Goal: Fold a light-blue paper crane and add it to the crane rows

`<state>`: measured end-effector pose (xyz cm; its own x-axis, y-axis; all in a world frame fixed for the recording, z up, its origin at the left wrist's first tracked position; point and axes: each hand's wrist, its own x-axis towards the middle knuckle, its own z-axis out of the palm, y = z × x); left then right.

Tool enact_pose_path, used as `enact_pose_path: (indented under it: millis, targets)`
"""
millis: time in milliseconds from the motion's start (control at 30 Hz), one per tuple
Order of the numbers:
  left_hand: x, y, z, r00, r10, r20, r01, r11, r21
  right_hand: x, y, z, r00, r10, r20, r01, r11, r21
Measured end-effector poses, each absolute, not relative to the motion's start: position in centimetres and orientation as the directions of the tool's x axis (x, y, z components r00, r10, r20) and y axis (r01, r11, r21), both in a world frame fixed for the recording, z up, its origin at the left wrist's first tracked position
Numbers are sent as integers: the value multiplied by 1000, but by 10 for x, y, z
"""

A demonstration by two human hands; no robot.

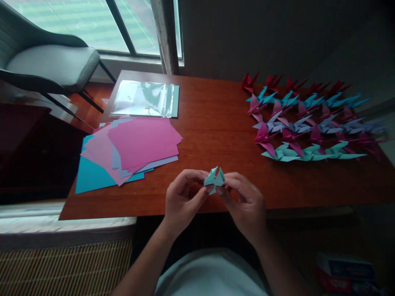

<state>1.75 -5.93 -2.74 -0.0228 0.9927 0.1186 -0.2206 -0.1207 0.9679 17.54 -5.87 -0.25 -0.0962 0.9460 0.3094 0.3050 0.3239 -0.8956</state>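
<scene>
A small folded origami crane point(215, 177) in pale mint paper is pinched between both hands above the front edge of the table. My left hand point(185, 199) grips its left side with thumb and fingertips. On the other side, my right hand point(245, 199) pinches it between thumb and forefinger. The paper's two upper points stand slightly apart, and a small tip shows below between the thumbs. To the right stand rows of finished cranes, the nearest row being mint paper cranes point(314, 152).
Left on the wooden table point(212, 123) lies a fanned pile of coloured paper sheets point(145, 142). Behind it is a clear plastic packet of paper point(142, 98). Several red, blue, pink and lilac cranes point(299, 125) line the right side. A chair point(55, 61) stands by the window.
</scene>
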Motion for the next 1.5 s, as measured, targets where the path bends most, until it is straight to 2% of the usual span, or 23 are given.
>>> enact_pose_path:
  millis: [100, 333, 767, 867, 1067, 1267, 1500]
  targets:
    - [18, -59, -27, -66, 991, 115, -226, -127, 966, 175, -59, -2, -97, 946, 308, 311, 323, -894]
    - [16, -57, -24, 1, 996, 91, -223, -88, 971, 175, -59, -1, -97, 940, 328, 313, 342, -886]
    - [15, -55, -27, 32, 982, 189, -192, -179, 965, 179, -58, -2, -115, 940, 322, 286, 342, -895]
    - [16, -57, -28, 34, 986, 165, -182, -156, 971, 180, -58, -1, -123, 939, 322, 300, 344, -890]
    - [19, -58, -28, -69, 991, 116, -207, -128, 970, 178, -60, -3, -108, 947, 302, 325, 321, -890]
    - [15, -58, -30, 34, 994, 100, -138, -94, 986, 178, -58, -1, -137, 960, 246, 312, 278, -909]
    - [14, -60, -26, 49, 995, 81, -145, -73, 987, 181, -57, 0, -153, 945, 288, 309, 323, -895]
